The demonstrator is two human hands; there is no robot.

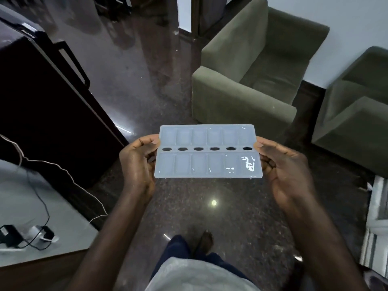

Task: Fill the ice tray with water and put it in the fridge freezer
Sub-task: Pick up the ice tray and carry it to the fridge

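A pale blue ice tray (207,152) with two rows of compartments and a middle row of oval holes is held level in front of me, above the dark floor. Water glints in its compartments, most clearly at the near right. My left hand (137,164) grips the tray's left end, thumb on top. My right hand (287,171) grips its right end the same way. A dark fridge (42,106) with a long door handle stands to my left, its door shut.
Two green armchairs (249,68) (357,114) stand ahead on the right against a white wall. A white-topped table (52,217) with cables and adapters sits at lower left. My bare foot (204,240) is on the glossy dark floor (214,206).
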